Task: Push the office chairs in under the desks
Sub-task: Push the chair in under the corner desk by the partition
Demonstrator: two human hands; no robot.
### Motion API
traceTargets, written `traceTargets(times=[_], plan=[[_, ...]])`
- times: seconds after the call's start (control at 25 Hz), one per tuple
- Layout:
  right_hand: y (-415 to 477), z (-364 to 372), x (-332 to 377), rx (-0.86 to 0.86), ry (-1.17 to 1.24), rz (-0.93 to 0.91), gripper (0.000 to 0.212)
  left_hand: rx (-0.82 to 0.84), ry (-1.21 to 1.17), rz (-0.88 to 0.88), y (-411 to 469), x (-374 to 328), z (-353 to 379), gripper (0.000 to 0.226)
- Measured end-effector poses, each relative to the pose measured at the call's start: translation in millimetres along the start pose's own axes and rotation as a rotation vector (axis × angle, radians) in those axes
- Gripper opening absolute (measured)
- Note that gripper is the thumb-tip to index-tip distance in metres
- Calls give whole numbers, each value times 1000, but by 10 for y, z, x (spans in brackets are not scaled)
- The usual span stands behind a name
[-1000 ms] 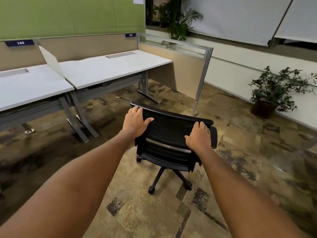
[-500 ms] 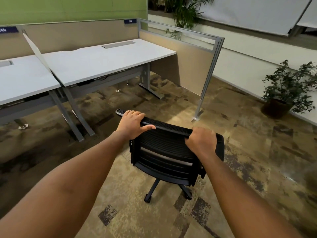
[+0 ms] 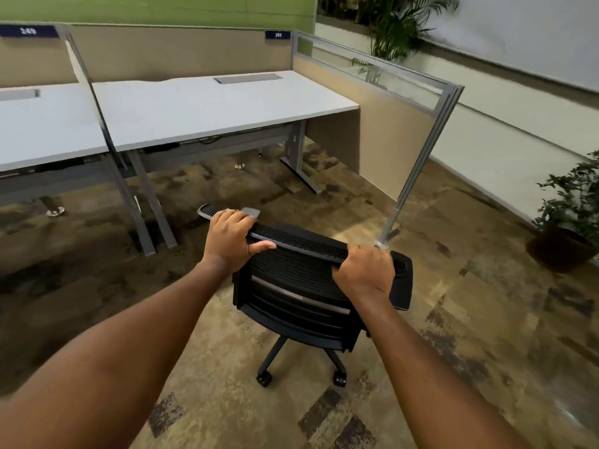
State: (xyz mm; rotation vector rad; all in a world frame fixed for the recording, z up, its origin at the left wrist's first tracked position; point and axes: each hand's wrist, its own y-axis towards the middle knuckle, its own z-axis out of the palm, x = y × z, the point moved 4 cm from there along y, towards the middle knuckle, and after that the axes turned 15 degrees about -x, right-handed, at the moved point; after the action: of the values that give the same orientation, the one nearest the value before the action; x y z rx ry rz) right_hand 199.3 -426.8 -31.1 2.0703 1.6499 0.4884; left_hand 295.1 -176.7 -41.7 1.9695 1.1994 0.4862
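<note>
A black mesh-backed office chair (image 3: 298, 286) on castors stands on the carpet in front of me, its back towards me. My left hand (image 3: 230, 236) grips the top edge of the backrest near its left end. My right hand (image 3: 363, 270) grips the same edge near its right end. Ahead stands a white desk (image 3: 210, 108) labelled 250, with open floor beneath it between grey metal legs. The chair sits a short way out from this desk's front edge. A second white desk (image 3: 42, 128), labelled 249, adjoins on the left.
A beige partition with a grey frame (image 3: 418, 150) closes the right side of desk 250; its foot stands close to the chair's right. A potted plant (image 3: 570, 215) sits by the right wall. Another plant (image 3: 398, 27) stands behind the partition. Patterned carpet covers the floor.
Both hands went from resting on the backrest to gripping its top edge. The chair and I have moved closer to desk 250.
</note>
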Motion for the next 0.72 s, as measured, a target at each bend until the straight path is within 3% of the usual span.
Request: traceTargets(times=[0.2,0.52,0.72], plan=[[662,449,-158,1,20,-36,24,-40,40,-63,350,7,423,81],[1896,1242,-203,-29,46,-122,18,-258,99,-111,1095,307,1383,75],[2753,1838,-119,-21,72,-131,18,-264,105,-145,1659,674,2038,74]])
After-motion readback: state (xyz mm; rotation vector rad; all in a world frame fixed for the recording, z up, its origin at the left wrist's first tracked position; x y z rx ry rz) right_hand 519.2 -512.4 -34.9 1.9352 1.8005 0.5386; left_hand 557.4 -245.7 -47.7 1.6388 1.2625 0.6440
